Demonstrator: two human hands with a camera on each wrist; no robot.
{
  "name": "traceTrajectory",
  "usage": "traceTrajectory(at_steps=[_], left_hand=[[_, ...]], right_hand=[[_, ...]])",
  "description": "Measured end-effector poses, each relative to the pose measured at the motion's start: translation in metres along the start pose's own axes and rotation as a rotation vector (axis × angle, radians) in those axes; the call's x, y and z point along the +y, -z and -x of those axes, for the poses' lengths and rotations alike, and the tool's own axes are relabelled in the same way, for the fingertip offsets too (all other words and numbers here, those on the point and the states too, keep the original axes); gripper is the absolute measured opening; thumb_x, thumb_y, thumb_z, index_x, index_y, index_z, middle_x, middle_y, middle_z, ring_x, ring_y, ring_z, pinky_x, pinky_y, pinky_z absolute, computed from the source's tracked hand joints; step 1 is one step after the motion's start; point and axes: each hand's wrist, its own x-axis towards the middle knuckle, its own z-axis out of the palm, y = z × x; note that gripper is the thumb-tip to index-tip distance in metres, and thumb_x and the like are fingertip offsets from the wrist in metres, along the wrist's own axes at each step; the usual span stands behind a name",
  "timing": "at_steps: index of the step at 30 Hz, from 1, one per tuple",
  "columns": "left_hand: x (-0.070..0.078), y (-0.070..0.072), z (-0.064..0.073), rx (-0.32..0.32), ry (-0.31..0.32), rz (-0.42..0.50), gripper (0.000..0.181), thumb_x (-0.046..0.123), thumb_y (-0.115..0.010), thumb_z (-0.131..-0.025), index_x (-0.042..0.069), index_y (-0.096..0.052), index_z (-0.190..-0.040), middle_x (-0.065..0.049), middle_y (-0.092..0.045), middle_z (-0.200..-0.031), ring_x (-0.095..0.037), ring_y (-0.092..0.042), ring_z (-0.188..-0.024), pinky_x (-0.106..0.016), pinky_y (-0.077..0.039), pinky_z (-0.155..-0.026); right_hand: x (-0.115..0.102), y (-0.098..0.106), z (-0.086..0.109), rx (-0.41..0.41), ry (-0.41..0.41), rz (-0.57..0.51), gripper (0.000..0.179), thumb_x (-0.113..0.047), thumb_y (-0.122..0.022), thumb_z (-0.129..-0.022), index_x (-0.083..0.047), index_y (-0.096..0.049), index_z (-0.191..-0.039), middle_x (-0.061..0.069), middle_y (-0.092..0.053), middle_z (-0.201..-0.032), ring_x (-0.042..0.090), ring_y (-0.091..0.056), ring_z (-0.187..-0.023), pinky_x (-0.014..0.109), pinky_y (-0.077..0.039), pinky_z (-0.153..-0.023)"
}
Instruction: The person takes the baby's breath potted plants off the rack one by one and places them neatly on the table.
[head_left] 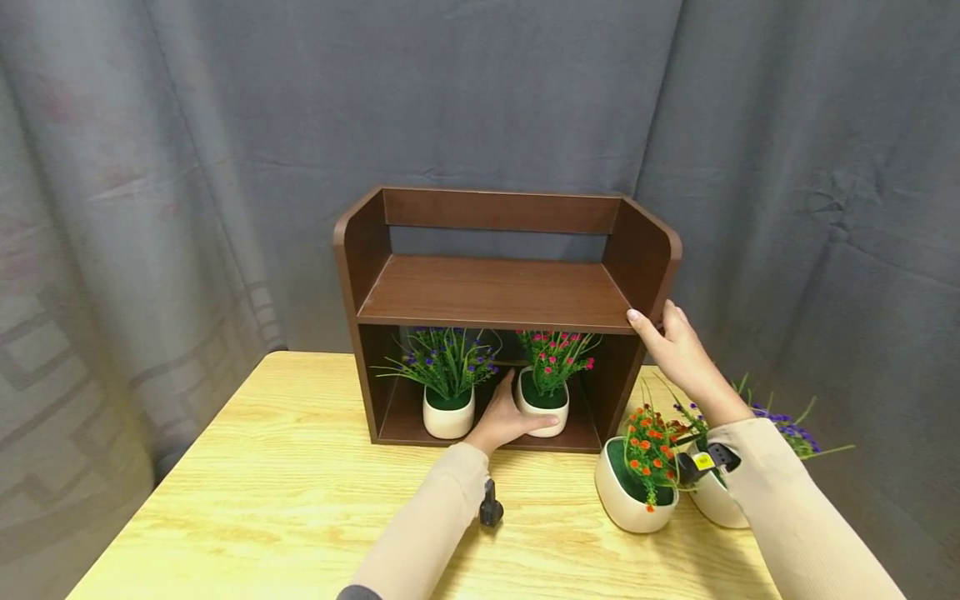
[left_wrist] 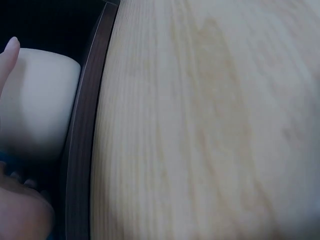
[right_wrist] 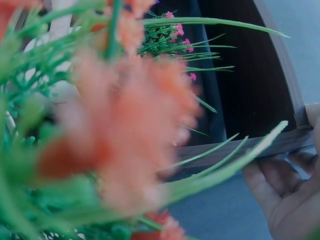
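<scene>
"grey curtains (head_left: 510,100) hang behind the pale wooden bench (head_left: 225,467). how far along is it?"

"about halfway, i'd judge: two of four pots are inside the brown shelf (head_left: 491,292). leftmost, the blue-flowered pot (head_left: 448,402) stands upright in the lower compartment."

"and beside it?"

"the left grip (head_left: 504,417), curled partway round the pink-flowered pot (head_left: 546,392), thumb across its front. i can't make out every finger."

"what's left?"

"the orange-flowered pot (head_left: 630,507), out on the bench just by the shelf's right end. above it, the right grip (head_left: 678,354) is closed about the shelf's side panel, with no pot in it."

"anything in the way?"

"farthest right, the purple-flowered pot (head_left: 718,502) is also outside, partly hidden by the right sleeve (head_left: 795,508), which could hamper reaching it."
</scene>
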Motion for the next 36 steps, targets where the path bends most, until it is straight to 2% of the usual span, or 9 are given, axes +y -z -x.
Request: traceTrajectory(at_steps=[3, 7, 10, 13, 19, 28, 31, 36], left_hand=[[0.004, -0.001, -0.002, -0.007, -0.026, 0.038, 0.12, 0.037, -0.091, -0.07, 0.003, -0.016, -0.158, -0.02, -0.032, -0.156, -0.033, -0.035, -0.141, -0.046, -0.032, -0.113], [0.006, -0.004, -0.008, 0.005, -0.133, 0.119, 0.111, 0.025, -0.096, -0.064, 0.006, -0.03, -0.152, -0.014, -0.049, -0.141, -0.026, -0.05, -0.127, -0.041, -0.038, -0.108], [0.007, -0.007, -0.011, 0.019, -0.168, 0.129, 0.106, 0.021, -0.098, -0.061, 0.007, -0.036, -0.147, -0.011, -0.054, -0.132, -0.023, -0.054, -0.12, -0.038, -0.04, -0.106], [0.009, -0.009, -0.011, 0.035, -0.145, 0.104, 0.107, 0.023, -0.098, -0.061, 0.007, -0.035, -0.147, -0.011, -0.053, -0.133, -0.023, -0.053, -0.121, -0.038, -0.04, -0.106], [0.008, -0.01, -0.011, 0.056, -0.138, 0.101, 0.101, 0.021, -0.097, -0.061, 0.004, -0.041, -0.144, -0.013, -0.054, -0.132, -0.024, -0.054, -0.12, -0.038, -0.041, -0.105], [0.013, -0.01, -0.007, 0.026, -0.054, 0.062, 0.109, 0.028, -0.095, -0.064, 0.003, -0.033, -0.151, -0.016, -0.047, -0.141, -0.028, -0.047, -0.127, -0.042, -0.038, -0.107], [0.014, -0.01, -0.006, 0.025, -0.052, 0.06, 0.11, 0.029, -0.095, -0.064, 0.004, -0.033, -0.151, -0.013, -0.048, -0.139, -0.026, -0.048, -0.125, -0.04, -0.038, -0.107], [0.01, -0.01, -0.004, 0.034, -0.084, 0.06, 0.105, 0.027, -0.096, -0.062, 0.005, -0.038, -0.147, -0.009, -0.051, -0.133, -0.023, -0.052, -0.12, -0.038, -0.041, -0.105]], right_hand=[[0.0, 0.001, 0.0, -0.004, -0.007, 0.004, 0.073, -0.042, -0.042, -0.107, 0.015, -0.02, -0.149, 0.038, -0.032, -0.134, 0.049, -0.037, -0.123, 0.066, -0.031, -0.101], [0.0, 0.0, 0.001, 0.0, -0.005, 0.0, 0.071, -0.041, -0.042, -0.107, 0.014, -0.022, -0.148, 0.037, -0.034, -0.133, 0.048, -0.039, -0.12, 0.064, -0.033, -0.099], [0.001, -0.001, 0.001, 0.005, 0.002, -0.003, 0.07, -0.04, -0.043, -0.107, 0.013, -0.023, -0.148, 0.036, -0.034, -0.133, 0.047, -0.04, -0.12, 0.064, -0.034, -0.098], [0.001, -0.001, 0.001, 0.008, 0.005, -0.004, 0.07, -0.04, -0.043, -0.107, 0.013, -0.023, -0.149, 0.036, -0.034, -0.133, 0.047, -0.04, -0.12, 0.065, -0.034, -0.098], [0.002, -0.002, 0.0, 0.009, 0.011, -0.01, 0.069, -0.04, -0.043, -0.107, 0.013, -0.024, -0.148, 0.036, -0.035, -0.132, 0.046, -0.041, -0.117, 0.063, -0.035, -0.095], [0.002, 0.0, 0.001, 0.01, 0.003, -0.009, 0.069, -0.04, -0.043, -0.107, 0.013, -0.024, -0.148, 0.036, -0.034, -0.132, 0.046, -0.04, -0.118, 0.063, -0.034, -0.096], [0.001, 0.0, 0.001, 0.008, 0.003, -0.008, 0.069, -0.04, -0.042, -0.107, 0.013, -0.025, -0.148, 0.035, -0.034, -0.132, 0.047, -0.041, -0.118, 0.063, -0.034, -0.096], [0.002, -0.001, 0.001, 0.007, 0.002, -0.014, 0.069, -0.04, -0.042, -0.107, 0.013, -0.025, -0.147, 0.036, -0.034, -0.133, 0.047, -0.04, -0.12, 0.064, -0.034, -0.098]])
